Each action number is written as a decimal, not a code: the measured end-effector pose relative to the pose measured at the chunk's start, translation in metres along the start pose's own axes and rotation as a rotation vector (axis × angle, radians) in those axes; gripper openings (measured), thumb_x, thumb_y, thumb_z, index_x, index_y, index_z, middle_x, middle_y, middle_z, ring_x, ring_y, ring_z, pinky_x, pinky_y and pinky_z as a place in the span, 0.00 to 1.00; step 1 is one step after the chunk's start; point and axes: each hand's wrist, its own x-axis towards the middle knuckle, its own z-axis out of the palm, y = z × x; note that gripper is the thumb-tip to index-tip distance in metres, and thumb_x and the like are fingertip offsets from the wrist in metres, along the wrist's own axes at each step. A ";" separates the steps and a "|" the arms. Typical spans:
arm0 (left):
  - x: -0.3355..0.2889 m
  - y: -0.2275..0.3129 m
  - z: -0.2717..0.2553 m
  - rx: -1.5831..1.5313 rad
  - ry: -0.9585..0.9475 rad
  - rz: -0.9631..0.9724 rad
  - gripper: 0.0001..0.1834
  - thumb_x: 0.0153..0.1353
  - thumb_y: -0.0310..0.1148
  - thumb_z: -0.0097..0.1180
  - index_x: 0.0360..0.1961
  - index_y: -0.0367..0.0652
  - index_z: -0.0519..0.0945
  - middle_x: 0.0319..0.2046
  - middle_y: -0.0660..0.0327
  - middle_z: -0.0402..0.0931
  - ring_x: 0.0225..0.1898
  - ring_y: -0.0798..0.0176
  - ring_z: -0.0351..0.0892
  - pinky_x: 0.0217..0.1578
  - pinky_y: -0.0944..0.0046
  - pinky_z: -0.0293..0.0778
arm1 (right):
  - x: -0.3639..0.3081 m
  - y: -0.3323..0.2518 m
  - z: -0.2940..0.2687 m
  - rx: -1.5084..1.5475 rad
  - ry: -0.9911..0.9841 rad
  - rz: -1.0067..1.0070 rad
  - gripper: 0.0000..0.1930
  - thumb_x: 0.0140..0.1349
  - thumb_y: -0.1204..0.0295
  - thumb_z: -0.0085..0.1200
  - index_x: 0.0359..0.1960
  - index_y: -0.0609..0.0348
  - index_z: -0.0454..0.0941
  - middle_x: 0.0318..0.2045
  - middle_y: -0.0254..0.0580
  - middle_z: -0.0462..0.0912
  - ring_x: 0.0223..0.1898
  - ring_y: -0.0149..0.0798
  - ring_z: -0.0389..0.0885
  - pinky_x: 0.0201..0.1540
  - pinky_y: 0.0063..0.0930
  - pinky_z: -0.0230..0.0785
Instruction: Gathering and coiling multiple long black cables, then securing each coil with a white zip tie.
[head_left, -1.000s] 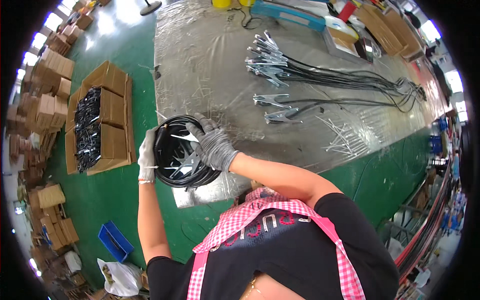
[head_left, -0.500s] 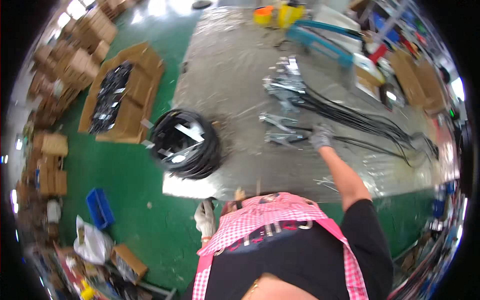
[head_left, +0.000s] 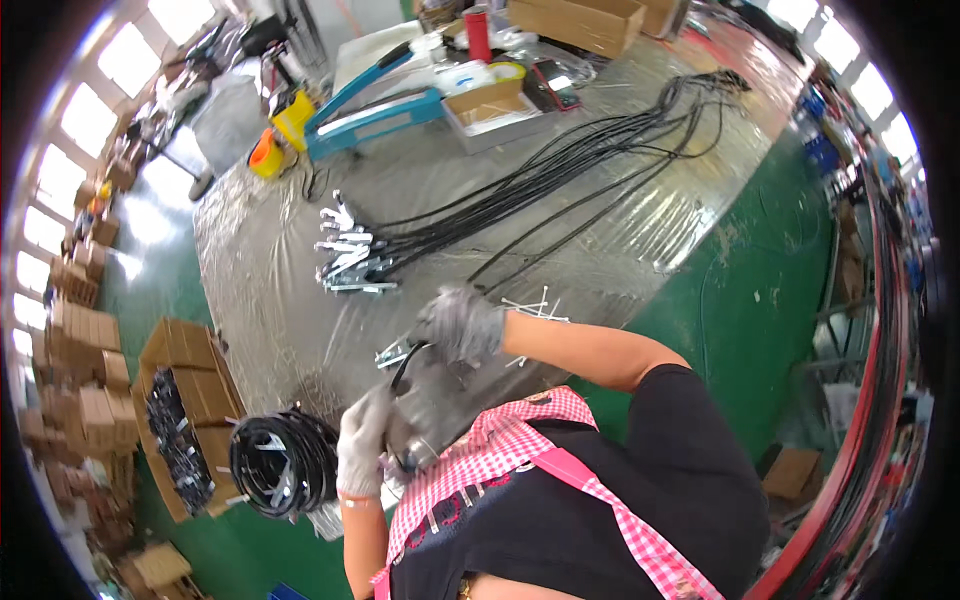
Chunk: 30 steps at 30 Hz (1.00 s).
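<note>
My right hand (head_left: 462, 325), in a grey glove, is closed round a black cable (head_left: 408, 368) over the near edge of the table. My left hand (head_left: 364, 442), in a pale glove, is at the cable's lower end, its fingers bent against it. A silver metal clamp (head_left: 393, 353) shows beside the right hand; whether it is joined to this cable I cannot tell. A blurred shiny metal piece (head_left: 412, 452) lies close to my left hand and the apron. Farther off, several black cables (head_left: 540, 190) with silver clamps (head_left: 350, 255) lie in a bundle.
White cable ties (head_left: 535, 305) lie right of my right hand. A coil of black cable (head_left: 283, 462) sits at the table's left corner, by an open carton (head_left: 200, 395). Toward the back are a teal tool (head_left: 375, 118), a yellow-orange tub (head_left: 265, 155) and a small box (head_left: 490, 110).
My view has turned to the right. My right hand has drawn back from the cables toward my body, and my left hand has risen from my side to meet it at the cable.
</note>
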 end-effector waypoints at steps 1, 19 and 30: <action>-0.001 -0.009 -0.018 -0.124 0.055 -0.105 0.18 0.62 0.40 0.53 0.43 0.33 0.78 0.22 0.65 0.74 0.18 0.72 0.67 0.19 0.72 0.60 | -0.016 0.026 0.016 0.045 -0.041 0.142 0.12 0.55 0.57 0.51 0.40 0.37 0.80 0.33 0.35 0.81 0.37 0.36 0.81 0.33 0.34 0.71; 0.010 0.007 -0.004 -0.476 -0.144 -0.189 0.29 0.64 0.60 0.43 0.29 0.43 0.76 0.09 0.70 0.58 0.10 0.69 0.54 0.15 0.66 0.56 | 0.053 -0.030 -0.001 0.396 0.511 -0.108 0.10 0.53 0.64 0.48 0.32 0.53 0.78 0.14 0.45 0.73 0.17 0.43 0.76 0.25 0.46 0.68; 0.001 0.035 -0.092 -0.848 0.369 0.106 0.16 0.67 0.41 0.50 0.29 0.39 0.75 0.11 0.73 0.55 0.10 0.77 0.52 0.14 0.77 0.57 | -0.131 0.112 0.036 0.200 -0.313 0.498 0.18 0.61 0.58 0.45 0.46 0.53 0.80 0.35 0.49 0.84 0.38 0.53 0.82 0.41 0.44 0.73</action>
